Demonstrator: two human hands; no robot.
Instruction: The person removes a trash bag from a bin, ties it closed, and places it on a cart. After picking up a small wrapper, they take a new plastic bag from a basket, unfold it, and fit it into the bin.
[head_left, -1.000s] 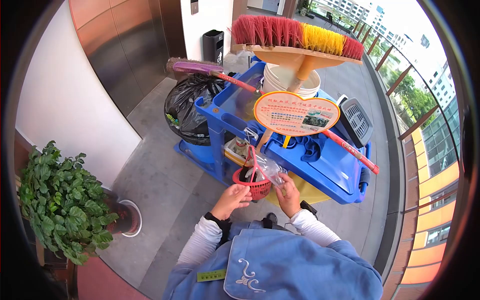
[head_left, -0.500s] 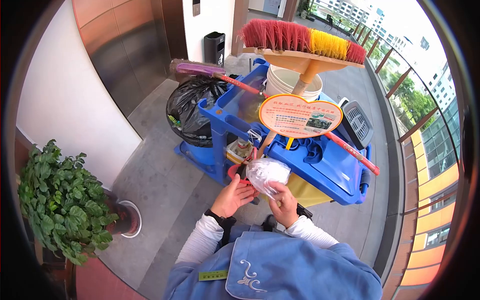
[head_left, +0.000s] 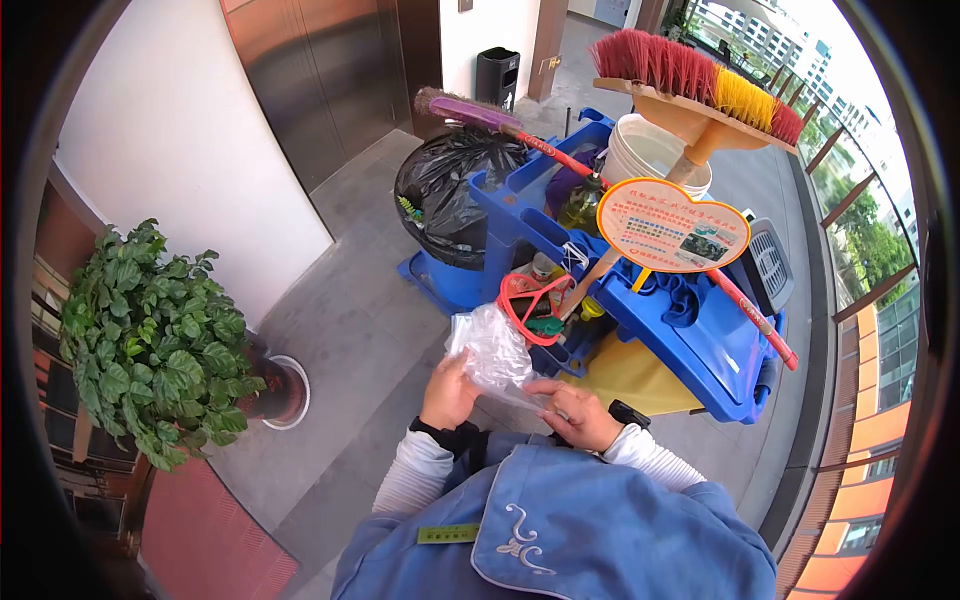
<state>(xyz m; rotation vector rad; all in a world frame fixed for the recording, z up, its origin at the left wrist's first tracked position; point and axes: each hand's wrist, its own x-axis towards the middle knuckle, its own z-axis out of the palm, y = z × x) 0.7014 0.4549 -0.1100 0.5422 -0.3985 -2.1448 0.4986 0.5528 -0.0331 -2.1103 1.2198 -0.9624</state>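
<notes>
Here, in the head view: a person in a blue jacket stands at the near end of a blue cleaning cart (head_left: 690, 330) and looks down at both hands.
Bag: a clear plastic bag (head_left: 492, 350), crumpled and puffed, is held in the air just off the cart's near left corner, below the red basket (head_left: 535, 300).
Left hand: the left hand (head_left: 450, 392) has its fingers closed on the bag's lower left edge, thumb on top.
Right hand: the right hand (head_left: 580, 415) lies lower and to the right, its fingers pinched together on the bag's bottom edge.
Basket: it sits tilted at the cart's near edge, its handles up and small things inside; I cannot tell what they are.
On the cart: a broom (head_left: 700, 85) with red and yellow bristles stands above a white bucket (head_left: 645, 150) at the far end, and a printed hand fan (head_left: 672, 225) rises mid-cart.
Around: a black rubbish sack (head_left: 450, 190) hangs at the cart's far left corner, and a potted plant (head_left: 150, 330) stands well apart on the floor.
Doing it well: I would say the film is thin and slippery, so rub the two layers apart at the edge with short pinches rather than tugging.
Risk: a hard pull could tear it, or swing it into the basket handles close above.
</notes>
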